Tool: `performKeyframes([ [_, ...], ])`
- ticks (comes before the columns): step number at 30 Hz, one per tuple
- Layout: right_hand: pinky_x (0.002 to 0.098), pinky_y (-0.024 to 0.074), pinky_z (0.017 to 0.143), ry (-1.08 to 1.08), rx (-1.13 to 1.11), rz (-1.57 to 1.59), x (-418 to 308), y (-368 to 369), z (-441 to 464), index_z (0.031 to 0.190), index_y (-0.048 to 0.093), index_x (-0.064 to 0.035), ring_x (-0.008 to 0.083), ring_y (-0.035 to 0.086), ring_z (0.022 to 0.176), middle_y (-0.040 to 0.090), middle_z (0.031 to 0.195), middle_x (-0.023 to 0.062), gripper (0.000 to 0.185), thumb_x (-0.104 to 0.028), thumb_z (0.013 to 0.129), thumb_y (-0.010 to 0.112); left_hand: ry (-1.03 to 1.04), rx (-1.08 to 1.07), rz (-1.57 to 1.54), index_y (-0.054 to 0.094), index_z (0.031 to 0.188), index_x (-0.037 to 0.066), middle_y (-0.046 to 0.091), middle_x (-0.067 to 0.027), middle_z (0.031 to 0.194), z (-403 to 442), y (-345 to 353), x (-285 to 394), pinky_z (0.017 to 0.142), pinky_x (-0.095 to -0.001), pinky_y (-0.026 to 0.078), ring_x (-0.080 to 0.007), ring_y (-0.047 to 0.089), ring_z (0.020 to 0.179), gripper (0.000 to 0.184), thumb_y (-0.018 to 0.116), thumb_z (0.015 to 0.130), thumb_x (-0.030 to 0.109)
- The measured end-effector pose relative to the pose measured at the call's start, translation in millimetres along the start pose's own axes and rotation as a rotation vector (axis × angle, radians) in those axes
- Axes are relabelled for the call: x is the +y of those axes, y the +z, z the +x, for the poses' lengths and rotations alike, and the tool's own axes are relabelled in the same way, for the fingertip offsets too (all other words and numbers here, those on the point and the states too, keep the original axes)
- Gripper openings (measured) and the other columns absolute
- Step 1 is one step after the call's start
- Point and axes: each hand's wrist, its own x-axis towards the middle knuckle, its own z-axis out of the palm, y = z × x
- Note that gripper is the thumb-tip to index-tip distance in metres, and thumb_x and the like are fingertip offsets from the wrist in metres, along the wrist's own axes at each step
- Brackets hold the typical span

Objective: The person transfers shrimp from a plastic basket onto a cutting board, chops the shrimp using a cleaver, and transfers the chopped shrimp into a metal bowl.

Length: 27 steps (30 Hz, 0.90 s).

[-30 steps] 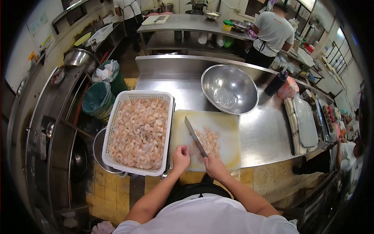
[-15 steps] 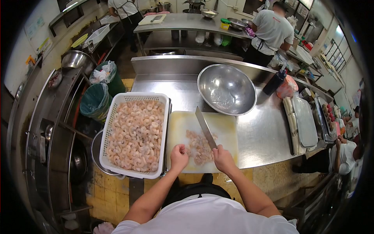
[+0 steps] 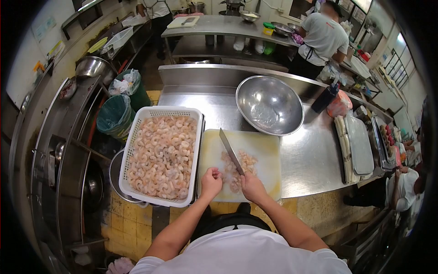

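Observation:
On the white cutting board (image 3: 269,150) lies a loose heap of chopped shrimp (image 3: 247,160). My right hand (image 3: 252,186) is wrapped round the handle of a knife (image 3: 232,153), whose blade points up and to the left across the heap. My left hand (image 3: 212,182) is closed over the board's lower left part, beside the chopped shrimp; whatever its curled fingers hold, if anything, is too small to name. Left of the board, a white perforated basket (image 3: 199,137) is full of peeled shrimp (image 3: 160,155).
A large steel bowl (image 3: 270,105) stands behind the board. To the right are a dark bottle (image 3: 325,97) and a lidded tray (image 3: 358,145). Green bins (image 3: 114,114) stand at the left. One person (image 3: 321,39) works at the back right; others are at the far left and right.
The knife first moved right across the chopped shrimp, then back left with my right hand. The heap has shifted shape slightly. My left hand remains closed near the same spot.

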Motion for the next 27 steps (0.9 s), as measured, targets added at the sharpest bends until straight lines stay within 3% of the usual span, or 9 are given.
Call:
performKeyframes([
  [14,0.0657,0.049,0.076,-0.001,0.004,0.006,-22.0,-2.8,-31.4,0.107,0.054,0.0024,0.0593,0.064,0.087,0.066,0.087,0.0383,0.029,-0.026,0.108,0.055,0.021,0.092,-0.042,0.067,0.117,-0.004,0.076,-0.0153,0.098,-9.9,-17.1,-4.6,0.083,-0.0348,0.059,-0.023,0.073,0.086,0.026,0.066,0.091,-0.001],
  [20,0.0656,0.0489,0.075,0.06,-0.063,0.004,-13.0,31.2,-37.5,0.109,0.055,0.0028,0.0594,0.064,0.085,0.066,0.086,0.0365,0.03,-0.027,0.108,0.053,0.047,0.141,-0.064,0.061,0.126,-0.003,0.071,-0.0142,0.103,-9.1,-14.3,-14.8,0.084,-0.0351,0.057,-0.0228,0.069,0.088,0.036,0.066,0.091,-0.002],
  [27,0.0662,0.0478,0.075,0.027,-0.075,0.035,-26.9,14.9,-60.6,0.11,0.054,0.002,0.0588,0.064,0.084,0.067,0.084,0.036,0.03,-0.028,0.109,0.052,0.012,0.145,-0.073,0.056,0.13,-0.004,0.065,-0.0136,0.107,-12.6,-20.7,-20.0,0.085,-0.0338,0.055,-0.0208,0.066,0.089,0.043,0.055,0.087,-0.011],
])
